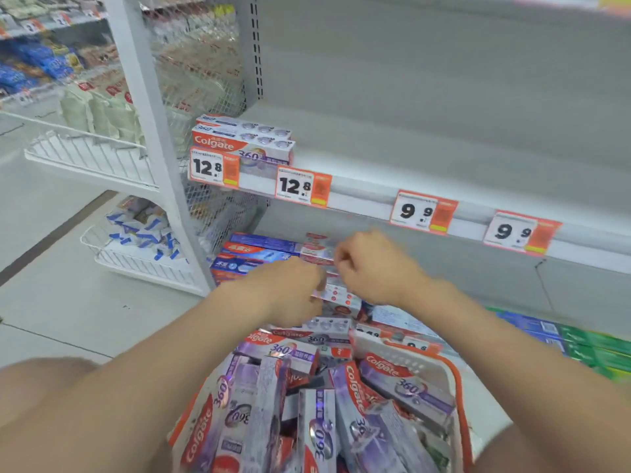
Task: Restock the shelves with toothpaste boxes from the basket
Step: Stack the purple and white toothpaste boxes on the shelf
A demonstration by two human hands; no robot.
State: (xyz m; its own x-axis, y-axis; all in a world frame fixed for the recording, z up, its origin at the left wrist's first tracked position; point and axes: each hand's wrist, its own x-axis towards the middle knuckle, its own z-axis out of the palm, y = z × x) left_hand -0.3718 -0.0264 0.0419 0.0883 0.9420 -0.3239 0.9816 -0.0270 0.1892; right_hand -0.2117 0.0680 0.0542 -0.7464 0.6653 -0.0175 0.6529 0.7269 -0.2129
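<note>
A white and orange basket [418,365] at the bottom holds several purple Colgate 360 toothpaste boxes [345,414]. Above it, both my hands reach to the lower shelf. My left hand [290,291] and my right hand [372,268] are curled around white-and-red toothpaste boxes [336,297] stacked there, next to a pile of blue and red boxes [259,254]. How many boxes each hand holds is blurred. Two Colgate 360 boxes [244,139] lie stacked at the left end of the upper shelf [426,158].
Price tags 12.8 [302,186] and 9.9 [421,211] hang on the upper shelf's front rail. Green and blue boxes [580,343] lie on the lower shelf at the right. A white upright post [153,141] and wire baskets [99,158] stand to the left.
</note>
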